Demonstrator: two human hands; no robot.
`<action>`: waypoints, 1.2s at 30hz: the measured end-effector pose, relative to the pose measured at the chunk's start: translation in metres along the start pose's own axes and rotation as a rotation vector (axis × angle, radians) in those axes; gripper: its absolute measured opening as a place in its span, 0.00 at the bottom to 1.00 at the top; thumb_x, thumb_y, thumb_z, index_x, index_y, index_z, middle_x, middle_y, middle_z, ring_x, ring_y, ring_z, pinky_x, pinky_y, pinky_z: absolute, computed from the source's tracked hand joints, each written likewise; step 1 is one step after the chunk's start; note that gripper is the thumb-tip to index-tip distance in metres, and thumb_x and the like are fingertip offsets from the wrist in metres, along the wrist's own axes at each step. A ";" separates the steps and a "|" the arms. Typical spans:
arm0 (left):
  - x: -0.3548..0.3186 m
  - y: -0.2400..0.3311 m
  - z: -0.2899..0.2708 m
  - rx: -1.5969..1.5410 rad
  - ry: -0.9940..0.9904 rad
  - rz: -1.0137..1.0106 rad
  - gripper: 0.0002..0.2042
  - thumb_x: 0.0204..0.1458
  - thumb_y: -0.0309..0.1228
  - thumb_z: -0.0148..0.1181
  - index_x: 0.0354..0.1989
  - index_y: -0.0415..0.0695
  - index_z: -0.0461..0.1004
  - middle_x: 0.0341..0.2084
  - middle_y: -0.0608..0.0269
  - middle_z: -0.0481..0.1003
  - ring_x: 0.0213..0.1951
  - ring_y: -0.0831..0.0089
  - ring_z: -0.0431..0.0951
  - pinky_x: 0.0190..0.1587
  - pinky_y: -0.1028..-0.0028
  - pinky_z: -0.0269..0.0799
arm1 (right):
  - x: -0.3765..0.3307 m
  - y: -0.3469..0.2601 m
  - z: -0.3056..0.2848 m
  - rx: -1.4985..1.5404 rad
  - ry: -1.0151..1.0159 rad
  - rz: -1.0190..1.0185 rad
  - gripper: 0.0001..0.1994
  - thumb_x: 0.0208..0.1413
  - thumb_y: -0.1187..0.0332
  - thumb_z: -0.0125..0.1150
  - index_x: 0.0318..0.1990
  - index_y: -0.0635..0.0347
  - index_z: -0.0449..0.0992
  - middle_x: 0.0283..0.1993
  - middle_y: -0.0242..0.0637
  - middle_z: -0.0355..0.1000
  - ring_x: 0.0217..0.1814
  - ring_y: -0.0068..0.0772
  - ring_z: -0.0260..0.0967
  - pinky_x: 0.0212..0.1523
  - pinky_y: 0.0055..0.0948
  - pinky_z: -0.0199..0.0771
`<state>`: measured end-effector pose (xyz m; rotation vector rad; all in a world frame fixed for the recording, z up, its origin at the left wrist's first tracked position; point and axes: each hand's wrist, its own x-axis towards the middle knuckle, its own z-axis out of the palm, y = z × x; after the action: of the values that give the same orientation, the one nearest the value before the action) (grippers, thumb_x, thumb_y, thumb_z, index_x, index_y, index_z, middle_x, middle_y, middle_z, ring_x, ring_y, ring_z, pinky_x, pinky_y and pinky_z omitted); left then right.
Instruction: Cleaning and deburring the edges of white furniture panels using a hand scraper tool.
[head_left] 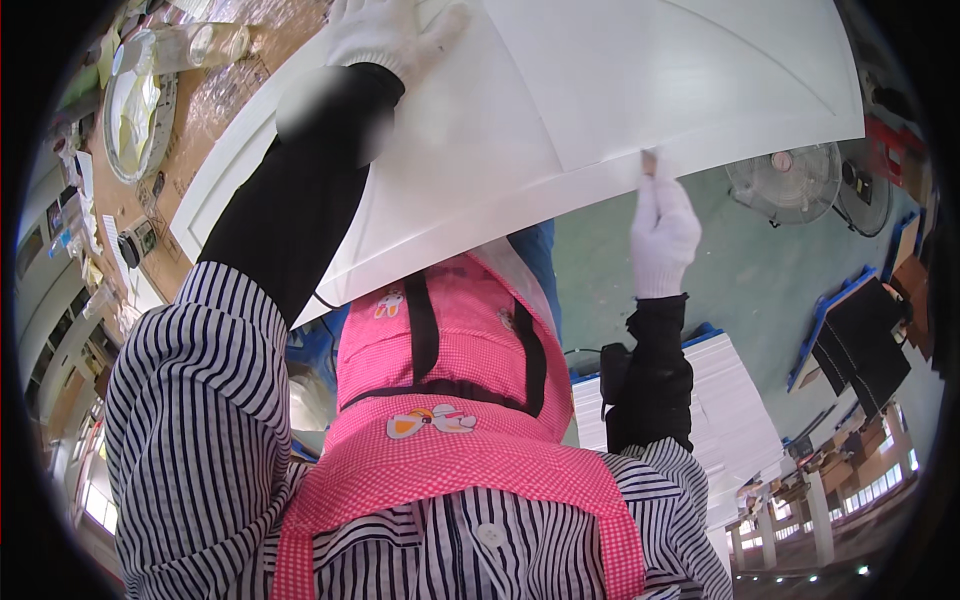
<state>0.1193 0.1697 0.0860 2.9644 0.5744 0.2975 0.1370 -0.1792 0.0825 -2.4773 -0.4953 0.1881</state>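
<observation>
A large white panel [480, 150] with shallow raised lines across its surface stretches in front of me. My left hand [385, 35], in a white knit glove, lies flat on its far left part with the fingers spread. Beside the panel's near right edge is my right hand [664, 240], also gloved in white. Its fingers are closed together and point away from me. A small brownish tip [649, 161] shows at the fingertips, against the panel's edge; I cannot make out what it is.
A brown-topped table [215, 100] at left carries a clear plastic cup [185, 48] and a round tub [138, 125]. Fans [785, 180] stand on the green floor at right. A stack of white sheets [730, 400] is near my right arm; a black-covered board [860, 340] lies farther right.
</observation>
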 end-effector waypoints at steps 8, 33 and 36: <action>0.001 -0.003 0.003 -0.031 0.037 0.020 0.35 0.54 0.53 0.57 0.67 0.43 0.65 0.66 0.45 0.64 0.69 0.47 0.60 0.70 0.52 0.54 | 0.013 0.007 -0.007 -0.063 0.013 0.067 0.23 0.61 0.71 0.60 0.66 0.50 0.72 0.40 0.42 0.79 0.36 0.45 0.78 0.36 0.36 0.78; -0.001 -0.015 0.008 0.058 0.001 0.019 0.37 0.58 0.56 0.55 0.72 0.51 0.58 0.72 0.52 0.57 0.74 0.56 0.52 0.74 0.58 0.45 | 0.013 0.019 -0.007 -0.461 -0.049 -0.526 0.26 0.58 0.69 0.58 0.65 0.45 0.73 0.37 0.40 0.78 0.28 0.38 0.74 0.26 0.36 0.73; -0.001 -0.015 0.011 0.064 -0.002 0.023 0.36 0.57 0.54 0.56 0.72 0.51 0.58 0.72 0.54 0.58 0.73 0.57 0.54 0.73 0.58 0.47 | 0.099 0.089 -0.061 -0.739 0.074 -0.104 0.21 0.63 0.64 0.55 0.65 0.41 0.74 0.44 0.40 0.80 0.34 0.44 0.78 0.33 0.39 0.77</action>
<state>0.1156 0.1827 0.0730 3.0342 0.5605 0.2834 0.2704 -0.2398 0.0781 -3.1411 -0.7638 -0.1632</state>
